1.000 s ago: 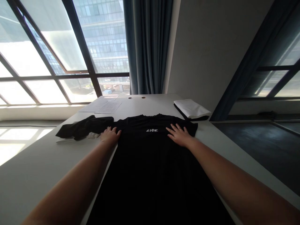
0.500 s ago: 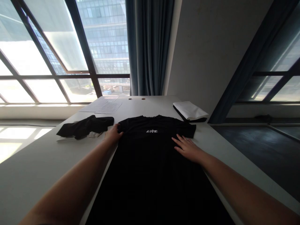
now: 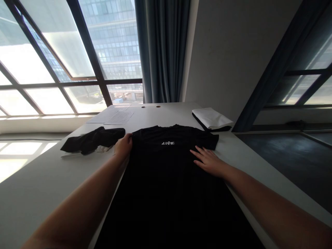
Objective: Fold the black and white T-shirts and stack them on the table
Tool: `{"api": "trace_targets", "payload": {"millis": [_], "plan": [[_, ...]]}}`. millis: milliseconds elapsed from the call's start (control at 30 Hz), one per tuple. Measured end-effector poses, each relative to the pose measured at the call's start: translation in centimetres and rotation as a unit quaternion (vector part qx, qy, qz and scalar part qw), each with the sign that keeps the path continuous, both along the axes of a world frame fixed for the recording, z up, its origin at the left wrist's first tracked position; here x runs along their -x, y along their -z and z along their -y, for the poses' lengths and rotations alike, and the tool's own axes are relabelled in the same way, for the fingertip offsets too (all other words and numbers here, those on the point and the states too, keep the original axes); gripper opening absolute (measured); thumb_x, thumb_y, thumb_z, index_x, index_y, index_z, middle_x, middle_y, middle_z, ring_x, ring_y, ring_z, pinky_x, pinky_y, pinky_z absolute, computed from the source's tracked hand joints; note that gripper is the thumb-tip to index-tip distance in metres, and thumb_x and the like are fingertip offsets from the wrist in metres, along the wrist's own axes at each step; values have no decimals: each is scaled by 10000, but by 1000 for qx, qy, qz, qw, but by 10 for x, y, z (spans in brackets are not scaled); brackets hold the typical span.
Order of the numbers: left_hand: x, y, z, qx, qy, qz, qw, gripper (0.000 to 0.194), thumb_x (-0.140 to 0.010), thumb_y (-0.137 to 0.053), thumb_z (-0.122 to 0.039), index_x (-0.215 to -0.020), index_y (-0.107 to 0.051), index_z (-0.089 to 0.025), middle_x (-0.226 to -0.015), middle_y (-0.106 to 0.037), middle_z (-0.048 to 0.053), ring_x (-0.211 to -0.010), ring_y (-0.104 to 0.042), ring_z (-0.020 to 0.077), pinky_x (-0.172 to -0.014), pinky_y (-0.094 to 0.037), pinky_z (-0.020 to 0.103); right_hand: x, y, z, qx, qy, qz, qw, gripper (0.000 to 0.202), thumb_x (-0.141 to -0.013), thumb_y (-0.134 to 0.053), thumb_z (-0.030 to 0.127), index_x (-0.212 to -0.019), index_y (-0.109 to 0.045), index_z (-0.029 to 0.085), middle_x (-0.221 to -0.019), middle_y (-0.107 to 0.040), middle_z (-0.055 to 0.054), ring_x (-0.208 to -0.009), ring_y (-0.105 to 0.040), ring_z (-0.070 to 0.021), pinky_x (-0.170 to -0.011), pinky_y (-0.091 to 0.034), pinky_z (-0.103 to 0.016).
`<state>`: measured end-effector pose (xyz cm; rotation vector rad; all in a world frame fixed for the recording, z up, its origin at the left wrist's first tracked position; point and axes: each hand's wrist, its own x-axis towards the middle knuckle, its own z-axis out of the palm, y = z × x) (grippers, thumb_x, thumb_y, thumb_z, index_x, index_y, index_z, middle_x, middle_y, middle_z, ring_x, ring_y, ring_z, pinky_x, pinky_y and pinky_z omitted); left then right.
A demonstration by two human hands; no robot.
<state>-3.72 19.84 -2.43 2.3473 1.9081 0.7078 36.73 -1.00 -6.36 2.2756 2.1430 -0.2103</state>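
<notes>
A black T-shirt lies spread on the white table, its collar at the far end and a small white print across the upper part. My left hand is closed at the shirt's left edge, pinching the sleeve there. Flat on the cloth below the right sleeve rests my right hand, its fingers spread and holding nothing. The lower end of the shirt runs out of view at the bottom.
A crumpled dark garment lies left of the shirt. Printed sheets of paper are behind it. Folded white cloth sits on dark cloth at the back right. The white table ends before a blue curtain and windows.
My left hand's fingers and thumb have drawn together on the sleeve edge, and the hand has turned slightly. The right hand stays flat in nearly the same place. The view has shifted a little.
</notes>
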Motion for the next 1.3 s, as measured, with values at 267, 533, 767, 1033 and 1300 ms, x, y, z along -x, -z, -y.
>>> {"api": "trace_targets", "payload": {"millis": [267, 533, 767, 1033, 1300], "plan": [[3, 16, -12, -27, 86, 76, 993, 730, -895, -673, -314, -1578, -423, -262, -1558, -502, 83, -1328, -594, 294, -1112, -505, 374, 0, -1, 0, -3, -2, -3, 1000, 676, -1033, -419, 596, -1661, -355, 354, -1740, -182, -51, -1581, -214, -396, -1285, -208, -577], [-1, 16, -5, -79, 238, -65, 966, 707, -848, -519, -49, -1517, -545, -275, -1526, -499, 90, -1317, -591, 296, -1184, -464, 438, 1, -1, 0, -14, -8, 12, 1000, 665, -1039, -428, 578, -1658, -369, 341, -1730, -218, -68, -1569, -243, -405, -1276, -240, -577], [-12, 20, 2, -66, 327, -44, 942, 788, -880, -528, -158, -1644, -357, -254, -1620, -463, 78, -1406, -542, 300, -1213, -439, 461, 5, -7, 2, -6, -8, 15, 1000, 659, -1049, -422, 559, -1663, -357, 331, -1731, -206, -74, -1571, -237, -401, -1278, -237, -578], [-7, 31, -8, 29, 294, -172, 940, 570, -1023, -425, -362, -1558, -501, -181, -1672, -397, 122, -1576, -326, 298, -1293, -265, 497, 0, -2, 2, -30, -8, -10, 999, 645, -1034, -474, 560, -1638, -411, 342, -1718, -257, -74, -1560, -268, -411, -1267, -259, -594], [-40, 27, 36, 93, 192, -221, 952, 878, -1033, -315, -688, -1642, -328, -56, -1701, -241, 256, -1599, -208, 400, -1279, -235, 534, -9, -7, -3, -164, 55, -2, 985, 537, -1026, -522, 466, -1509, -592, 242, -1592, -463, -134, -1349, -551, -362, -1129, -472, -509]]}}
